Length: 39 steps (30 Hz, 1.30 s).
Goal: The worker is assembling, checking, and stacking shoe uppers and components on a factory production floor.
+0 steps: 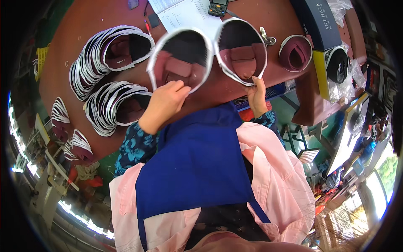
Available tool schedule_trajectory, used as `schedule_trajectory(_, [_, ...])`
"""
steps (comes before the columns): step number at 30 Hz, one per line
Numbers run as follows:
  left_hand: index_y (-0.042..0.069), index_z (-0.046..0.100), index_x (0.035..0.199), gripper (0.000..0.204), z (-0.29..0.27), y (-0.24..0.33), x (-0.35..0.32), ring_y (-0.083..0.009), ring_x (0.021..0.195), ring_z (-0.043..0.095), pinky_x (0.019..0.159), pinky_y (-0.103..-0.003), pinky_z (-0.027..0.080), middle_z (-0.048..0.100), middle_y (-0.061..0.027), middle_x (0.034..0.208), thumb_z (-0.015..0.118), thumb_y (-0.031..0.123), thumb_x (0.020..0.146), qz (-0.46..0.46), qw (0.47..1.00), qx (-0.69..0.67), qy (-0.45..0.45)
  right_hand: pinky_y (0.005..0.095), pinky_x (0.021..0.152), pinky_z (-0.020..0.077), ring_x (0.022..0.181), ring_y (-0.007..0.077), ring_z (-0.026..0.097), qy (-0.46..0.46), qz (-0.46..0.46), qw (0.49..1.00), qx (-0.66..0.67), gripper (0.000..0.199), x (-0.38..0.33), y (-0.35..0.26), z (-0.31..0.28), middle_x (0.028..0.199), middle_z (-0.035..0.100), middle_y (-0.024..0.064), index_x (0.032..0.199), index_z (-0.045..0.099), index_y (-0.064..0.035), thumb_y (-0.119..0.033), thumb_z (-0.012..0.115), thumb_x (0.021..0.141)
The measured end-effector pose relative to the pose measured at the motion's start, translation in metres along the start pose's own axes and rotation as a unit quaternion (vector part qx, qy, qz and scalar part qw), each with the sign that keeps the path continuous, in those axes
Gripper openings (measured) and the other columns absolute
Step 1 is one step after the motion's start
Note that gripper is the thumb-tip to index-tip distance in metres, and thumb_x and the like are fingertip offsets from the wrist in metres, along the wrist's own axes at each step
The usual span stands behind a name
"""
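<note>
My left hand (167,103) pinches the lower edge of a shoe upper (179,67), maroon and black inside with a white rim, slightly smeared by motion. The fingers of my right hand (257,94) are closed on the near edge of a second, matching shoe upper (243,54), thumb on the inside. Both uppers are held up side by side above the table, their openings facing me. To the left of my left hand lie two nested rows of similar uppers, a far stack (90,63) and a nearer stack (107,103).
The brown table (226,88) bears a paper sheet (180,17), a handheld terminal (218,7), a metal clip (268,37) and a single rolled upper (295,53). Smaller nested pieces (61,111) sit at the left edge. Dark boxes (319,25) stand at the right.
</note>
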<state>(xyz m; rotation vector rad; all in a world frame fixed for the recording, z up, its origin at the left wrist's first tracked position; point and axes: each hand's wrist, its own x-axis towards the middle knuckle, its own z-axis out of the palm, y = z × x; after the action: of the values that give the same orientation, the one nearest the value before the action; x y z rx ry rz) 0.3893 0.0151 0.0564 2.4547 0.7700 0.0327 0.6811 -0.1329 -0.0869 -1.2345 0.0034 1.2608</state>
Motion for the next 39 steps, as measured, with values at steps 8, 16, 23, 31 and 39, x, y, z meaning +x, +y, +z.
schedule_trajectory(8, [0.007,0.066,0.097,0.008,0.06,-0.017,-0.027,-0.0239,0.074,0.059,0.064,-0.033,0.049,0.057,-0.007,0.086,0.066,0.006,0.088,-0.122,0.973,-0.083,0.178,0.0426,0.095,0.0513,0.113,0.0307,0.064,-0.03,0.358,0.931,-0.065,0.075,-0.041,-0.012,0.028,0.132,0.059,0.0231,0.139,0.044,0.0039,-0.06,0.047,0.099])
schedule_trajectory(16, [-0.001,0.054,0.118,0.036,0.128,-0.068,-0.071,-0.0128,0.074,0.062,0.064,-0.026,0.052,0.061,-0.0108,0.102,0.068,0.02,0.093,-0.437,0.798,-0.359,0.208,0.0394,0.078,0.0524,0.086,0.0319,0.065,-0.281,-0.292,0.773,-0.489,0.023,-0.033,0.059,0.127,0.09,0.068,0.0131,0.104,0.069,-0.004,-0.02,0.071,0.087])
schedule_trajectory(23, [0.003,0.054,0.123,0.043,0.147,-0.059,-0.074,-0.0113,0.089,0.062,0.067,-0.025,0.051,0.063,-0.0068,0.109,0.069,0.032,0.095,-0.471,0.696,-0.49,0.232,0.0407,0.075,0.0519,0.081,0.033,0.065,-0.401,-0.244,0.729,-0.499,0.011,0.011,0.094,0.154,0.08,0.067,0.0124,0.086,0.072,-0.0053,-0.016,0.072,0.083])
schedule_trajectory(31, [-0.003,0.045,0.132,0.065,0.144,-0.046,-0.067,-0.0206,0.1,0.063,0.079,-0.034,0.055,0.062,-0.0173,0.118,0.072,0.039,0.091,-0.486,0.687,-0.506,0.191,0.0296,0.071,0.0533,0.075,0.0152,0.068,-0.443,-0.03,0.744,-0.499,0.014,0.044,0.041,0.165,0.082,0.073,0.0098,0.09,0.073,0.0012,-0.012,0.075,0.084])
schedule_trajectory(39, [-0.001,0.037,0.141,0.067,0.157,-0.045,-0.064,-0.0266,0.114,0.06,0.089,-0.04,0.053,0.056,-0.0192,0.129,0.068,0.036,0.094,-0.471,0.659,-0.57,0.138,0.0409,0.073,0.0546,0.078,0.0333,0.07,-0.462,-0.109,0.651,-0.592,0.012,0.027,0.069,0.151,0.081,0.072,0.0155,0.086,0.071,-0.0013,-0.012,0.07,0.081])
